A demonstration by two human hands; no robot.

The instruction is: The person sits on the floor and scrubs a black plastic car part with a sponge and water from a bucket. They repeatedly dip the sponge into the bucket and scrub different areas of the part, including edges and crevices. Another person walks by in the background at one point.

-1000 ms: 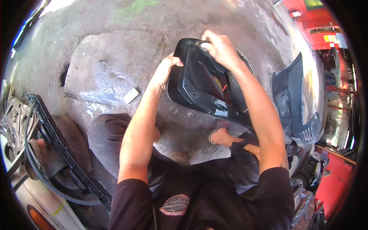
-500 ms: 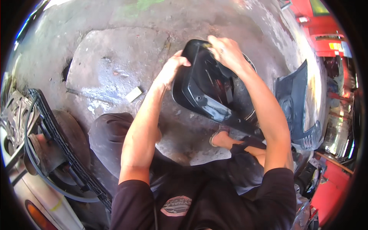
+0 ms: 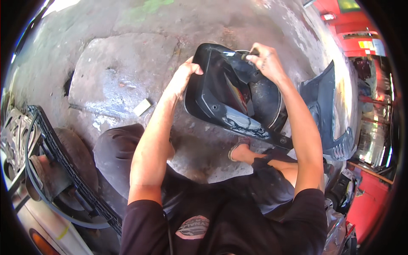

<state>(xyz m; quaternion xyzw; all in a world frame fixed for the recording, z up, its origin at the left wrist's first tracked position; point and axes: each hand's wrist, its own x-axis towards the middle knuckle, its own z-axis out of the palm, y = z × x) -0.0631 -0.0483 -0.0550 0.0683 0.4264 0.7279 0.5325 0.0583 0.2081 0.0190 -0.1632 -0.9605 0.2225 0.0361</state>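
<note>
Nearest the camera, the person crouches over a cracked concrete floor (image 3: 127,80), one sandalled foot (image 3: 239,149) set just below the work. Held up between both hands is a dark blue plastic body panel (image 3: 221,100), a curved cover with a round black part (image 3: 265,100) showing behind it. The left hand (image 3: 183,76) grips its left edge, fingers curled over the rim and clamped on it. The right hand (image 3: 265,61) pinches the upper right edge, fingers closed on the plastic there (whether a fastener sits under them I cannot tell).

The panel hangs clear of the floor; if either grip slips, I judge the lower corner would strike the concrete and scuff or crack. Its long axis runs diagonally, from upper left to lower right, hollow face toward the person. Farther right lies another dark fairing piece (image 3: 329,110).
</note>
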